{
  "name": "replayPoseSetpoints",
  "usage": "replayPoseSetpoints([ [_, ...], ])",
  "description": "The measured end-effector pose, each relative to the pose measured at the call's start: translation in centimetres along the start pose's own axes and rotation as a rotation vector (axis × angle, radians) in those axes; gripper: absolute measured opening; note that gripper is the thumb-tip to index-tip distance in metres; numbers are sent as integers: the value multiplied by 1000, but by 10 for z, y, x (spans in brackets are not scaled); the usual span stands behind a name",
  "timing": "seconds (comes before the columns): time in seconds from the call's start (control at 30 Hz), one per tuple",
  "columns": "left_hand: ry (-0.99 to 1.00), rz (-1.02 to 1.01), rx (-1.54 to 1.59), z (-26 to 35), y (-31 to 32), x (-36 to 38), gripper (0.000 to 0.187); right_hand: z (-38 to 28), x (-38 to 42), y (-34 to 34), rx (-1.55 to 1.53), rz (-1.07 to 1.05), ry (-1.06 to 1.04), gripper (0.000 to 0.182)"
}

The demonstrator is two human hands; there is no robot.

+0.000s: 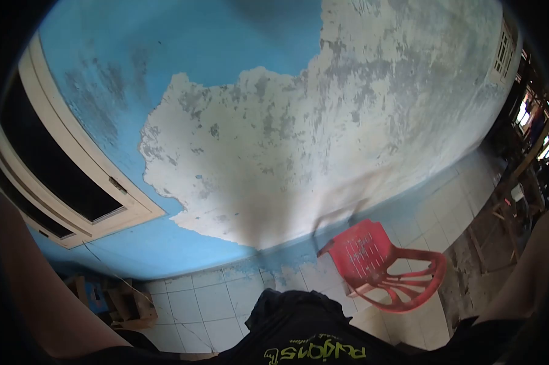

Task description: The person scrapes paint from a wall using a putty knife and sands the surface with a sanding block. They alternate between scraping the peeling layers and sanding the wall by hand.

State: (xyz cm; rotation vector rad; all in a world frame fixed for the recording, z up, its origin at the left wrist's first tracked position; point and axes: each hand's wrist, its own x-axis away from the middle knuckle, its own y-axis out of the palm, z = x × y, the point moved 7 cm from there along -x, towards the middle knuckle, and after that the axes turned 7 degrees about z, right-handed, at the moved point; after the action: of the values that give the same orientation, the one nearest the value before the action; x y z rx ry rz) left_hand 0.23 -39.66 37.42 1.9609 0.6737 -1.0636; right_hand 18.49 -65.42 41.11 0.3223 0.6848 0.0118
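Observation:
Neither of my hands shows; only my bare arms come in at the left and right edges, running up out of view. In front of me stands a wall with blue paint (pixel 238 36) at the top and left, and a large bare patch (pixel 256 140) of whitish, scraped plaster with grey marks. The patch has a ragged edge against the blue. My dark shirt (pixel 311 334) with yellow-green lettering fills the bottom middle. What my hands hold or touch is hidden.
A red plastic chair (pixel 378 261) stands on the tiled floor (pixel 201 304) near the wall, right of centre. A cream-framed window (pixel 128 210) is at the left, cardboard boxes (pixel 125 307) at the lower left, and wooden clutter (pixel 512 207) at the right.

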Motion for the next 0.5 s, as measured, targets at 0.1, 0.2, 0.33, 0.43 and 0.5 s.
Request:
replayPoseSetpoints([
  [0.1, -47, -18, -30, -3, -4, 15, 61, -8, 7, -6, 5, 24, 13, 21],
  [0.2, -87, -30, -45, -7, -6, 29, 61, -11, 12, -10, 20, 47, 20, 21],
  [0.33, -127, -36, -74, -10, -8, 40, 60, -11, 18, -10, 28, 59, 29, 21],
  [0.43, -133, -47, -100, -12, -6, 43, 60, -11, 22, -10, 25, 69, 40, 21],
  [0.5, -137, -54, -112, -13, -3, 44, 60, -10, 25, -9, 21, 71, 46, 20],
])
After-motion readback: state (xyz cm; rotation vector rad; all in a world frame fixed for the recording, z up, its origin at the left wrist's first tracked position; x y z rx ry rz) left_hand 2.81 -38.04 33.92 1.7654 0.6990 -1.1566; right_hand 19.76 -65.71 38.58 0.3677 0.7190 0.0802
